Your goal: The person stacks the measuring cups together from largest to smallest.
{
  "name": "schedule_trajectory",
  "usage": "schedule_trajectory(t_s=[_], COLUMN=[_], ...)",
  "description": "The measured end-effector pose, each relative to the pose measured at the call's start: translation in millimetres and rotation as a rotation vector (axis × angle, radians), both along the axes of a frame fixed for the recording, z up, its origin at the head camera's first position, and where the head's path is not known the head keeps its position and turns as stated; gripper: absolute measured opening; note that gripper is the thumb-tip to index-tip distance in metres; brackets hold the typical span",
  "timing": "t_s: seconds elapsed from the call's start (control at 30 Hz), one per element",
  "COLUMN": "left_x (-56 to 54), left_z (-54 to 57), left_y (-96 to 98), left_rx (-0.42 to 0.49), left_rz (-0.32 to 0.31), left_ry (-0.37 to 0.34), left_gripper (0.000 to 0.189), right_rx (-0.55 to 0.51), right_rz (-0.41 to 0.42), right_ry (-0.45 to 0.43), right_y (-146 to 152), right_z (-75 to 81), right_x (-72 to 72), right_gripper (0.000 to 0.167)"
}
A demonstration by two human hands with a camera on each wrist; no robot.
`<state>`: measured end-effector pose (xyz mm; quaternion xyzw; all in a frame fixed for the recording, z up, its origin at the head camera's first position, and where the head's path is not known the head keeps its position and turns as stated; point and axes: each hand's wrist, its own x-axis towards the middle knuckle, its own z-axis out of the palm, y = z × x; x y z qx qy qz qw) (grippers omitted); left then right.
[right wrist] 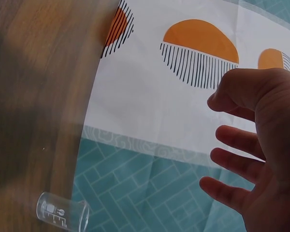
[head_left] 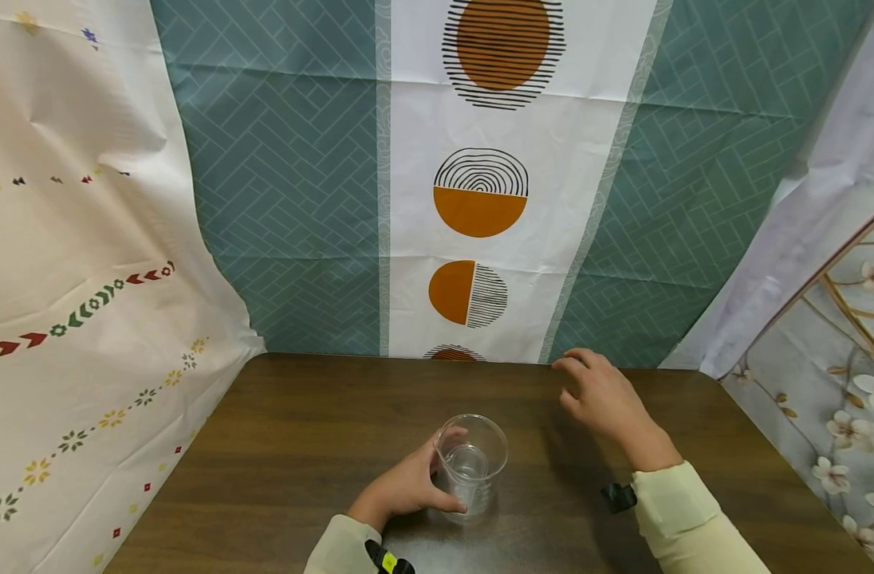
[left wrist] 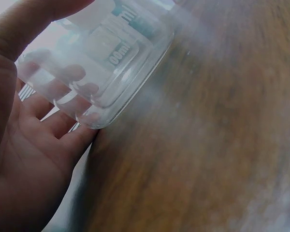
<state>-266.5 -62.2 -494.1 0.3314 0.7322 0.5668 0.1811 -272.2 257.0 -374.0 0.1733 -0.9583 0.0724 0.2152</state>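
My left hand (head_left: pixel 411 480) holds a large clear beaker (head_left: pixel 473 470), thumb in front and fingers behind it, over the front middle of the table. In the left wrist view, my fingers show through the wall of the beaker (left wrist: pixel 101 82), which has white ml markings. Whether its base touches the wood, I cannot tell. My right hand (head_left: pixel 605 399) hovers over the right back of the table, fingers loosely bent and holding nothing. In the right wrist view, a small clear beaker (right wrist: pixel 63 211) with white print stands near the table's back edge; the head view does not show it.
The brown wooden table (head_left: pixel 315 430) meets a teal and white patterned curtain (head_left: pixel 293 199) at its back edge. A cream embroidered cloth (head_left: pixel 85 239) hangs along the left side, and a flowered cloth (head_left: pixel 832 383) along the right.
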Motion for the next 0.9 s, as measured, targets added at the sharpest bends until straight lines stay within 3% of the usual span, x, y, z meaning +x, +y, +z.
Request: schedule_trajectory(t_s=[0.9], left_x=[-1.8], left_z=[-3.0], left_y=[0.3], left_rx=[-0.003], left_rz=[0.006], left_ry=[0.004], left_gripper=[0.090], right_rx=[-0.028], right_rz=[-0.041], right_ry=[-0.019], right_y=[13], right_z=[-1.5], right_x=[1.2], right_gripper=[0.034])
